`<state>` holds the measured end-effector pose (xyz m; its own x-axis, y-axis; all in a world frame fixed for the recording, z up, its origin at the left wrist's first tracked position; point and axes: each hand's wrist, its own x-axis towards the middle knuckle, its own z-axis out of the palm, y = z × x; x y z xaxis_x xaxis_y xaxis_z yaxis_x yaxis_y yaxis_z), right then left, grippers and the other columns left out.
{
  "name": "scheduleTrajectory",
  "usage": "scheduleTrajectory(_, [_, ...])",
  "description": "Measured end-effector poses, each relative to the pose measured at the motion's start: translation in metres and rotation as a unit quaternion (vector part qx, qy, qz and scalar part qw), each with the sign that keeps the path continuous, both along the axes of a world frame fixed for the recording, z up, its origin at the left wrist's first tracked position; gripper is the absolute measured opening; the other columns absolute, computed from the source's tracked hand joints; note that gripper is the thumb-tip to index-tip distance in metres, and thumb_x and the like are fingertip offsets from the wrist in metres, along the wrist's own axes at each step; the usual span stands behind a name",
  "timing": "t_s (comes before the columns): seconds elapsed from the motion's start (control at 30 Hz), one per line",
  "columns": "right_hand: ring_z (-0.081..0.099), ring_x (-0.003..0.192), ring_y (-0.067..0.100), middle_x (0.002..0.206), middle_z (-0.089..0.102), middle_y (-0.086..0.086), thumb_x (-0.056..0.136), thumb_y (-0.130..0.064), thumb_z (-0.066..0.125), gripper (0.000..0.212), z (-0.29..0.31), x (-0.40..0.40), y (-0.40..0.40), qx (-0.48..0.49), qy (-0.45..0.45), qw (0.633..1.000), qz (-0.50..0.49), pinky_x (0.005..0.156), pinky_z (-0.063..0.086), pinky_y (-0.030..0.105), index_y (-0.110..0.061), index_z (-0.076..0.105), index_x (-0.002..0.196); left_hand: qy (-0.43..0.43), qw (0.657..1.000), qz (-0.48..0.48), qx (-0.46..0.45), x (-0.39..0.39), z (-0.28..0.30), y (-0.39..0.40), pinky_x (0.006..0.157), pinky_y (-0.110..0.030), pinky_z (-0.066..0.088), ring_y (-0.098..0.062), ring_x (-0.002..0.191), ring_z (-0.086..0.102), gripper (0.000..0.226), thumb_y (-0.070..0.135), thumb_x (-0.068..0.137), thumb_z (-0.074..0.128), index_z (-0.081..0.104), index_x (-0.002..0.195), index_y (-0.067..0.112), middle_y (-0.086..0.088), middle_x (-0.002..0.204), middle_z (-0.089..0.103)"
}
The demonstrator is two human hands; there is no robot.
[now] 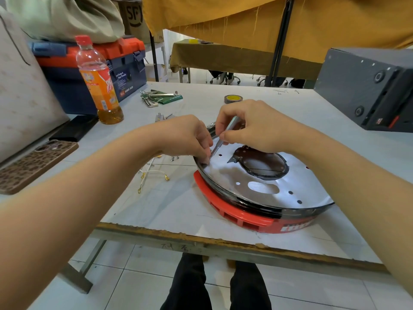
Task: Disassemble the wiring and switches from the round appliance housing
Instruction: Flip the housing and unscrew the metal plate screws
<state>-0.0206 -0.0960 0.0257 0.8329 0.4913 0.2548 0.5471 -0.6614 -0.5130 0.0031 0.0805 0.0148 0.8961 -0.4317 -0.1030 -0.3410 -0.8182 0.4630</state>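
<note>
The round appliance housing (257, 198) lies on the white table, with a shiny metal plate, a black rim and a red plastic base. A dark ring surrounds the plate's central opening (263, 164). My left hand (185, 137) grips the far-left rim of the housing, fingers curled over its edge. My right hand (250, 126) pinches a slim silver screwdriver (221, 139), whose tip meets the plate close to my left fingers. Loose white wires with brass terminals (154, 175) lie on the table left of the housing.
An orange drink bottle (98, 81), a blue and orange toolbox (93, 63), hex keys (156, 97), a tape roll (233, 99), a phone in a patterned case (33, 166) and a black case (74, 130) lie on the table's left and back. A grey box (366, 86) stands at right.
</note>
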Motion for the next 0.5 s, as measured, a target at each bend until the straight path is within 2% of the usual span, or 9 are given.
scheduleTrajectory(0.13, [0.065, 0.077, 0.003, 0.087, 0.066, -0.006, 0.084, -0.01, 0.065, 0.014, 0.0, 0.0, 0.001, 0.0, -0.013, 1.0, -0.011, 0.066, 0.047, 0.015, -0.024, 0.061, 0.081, -0.032, 0.999, 0.004, 0.021, -0.002, -0.001, -0.003, 0.076, -0.021, 0.046, -0.009, 0.091, 0.059, 0.019, 0.02, 0.074, 0.078, 0.065, 0.063, 0.028, 0.007, 0.101, 0.068])
scheduleTrajectory(0.23, [0.065, 0.07, -0.001, 0.082, 0.066, -0.008, 0.084, -0.013, 0.065, 0.011, 0.0, 0.0, -0.001, 0.021, -0.019, 0.999, -0.031, 0.065, 0.049, 0.018, -0.023, 0.06, 0.086, -0.024, 1.0, 0.008, -0.013, -0.003, -0.002, 0.0, 0.083, -0.034, 0.049, -0.014, 0.095, 0.061, 0.014, 0.021, 0.076, 0.077, 0.069, 0.066, 0.027, 0.007, 0.103, 0.067])
scheduleTrajectory(0.27, [0.065, 0.067, -0.002, 0.08, 0.067, -0.007, 0.085, -0.015, 0.065, 0.012, 0.001, 0.001, -0.001, 0.03, -0.02, 0.999, -0.037, 0.065, 0.049, 0.019, -0.023, 0.058, 0.088, -0.023, 0.999, 0.012, -0.028, -0.002, -0.002, 0.001, 0.084, -0.035, 0.049, -0.014, 0.096, 0.06, 0.012, 0.023, 0.076, 0.077, 0.07, 0.067, 0.027, 0.01, 0.103, 0.066])
scheduleTrajectory(0.4, [0.067, 0.069, 0.01, 0.08, 0.068, 0.003, 0.087, -0.018, 0.066, 0.024, 0.004, 0.0, -0.003, 0.071, -0.026, 0.995, -0.061, 0.069, 0.054, 0.029, -0.025, 0.046, 0.098, -0.025, 0.996, 0.021, -0.088, -0.001, 0.0, 0.004, 0.072, -0.015, 0.038, 0.0, 0.095, 0.056, 0.005, 0.024, 0.077, 0.075, 0.073, 0.073, 0.025, 0.019, 0.103, 0.065])
scheduleTrajectory(0.5, [0.066, 0.061, 0.004, 0.072, 0.067, 0.002, 0.087, -0.019, 0.068, 0.032, 0.008, -0.002, -0.003, 0.123, -0.02, 0.989, -0.08, 0.057, 0.054, 0.02, -0.024, 0.042, 0.103, -0.036, 0.992, 0.034, -0.119, -0.002, 0.004, 0.01, 0.076, -0.021, 0.039, 0.0, 0.093, 0.056, 0.004, 0.026, 0.078, 0.074, 0.072, 0.075, 0.025, 0.017, 0.105, 0.066])
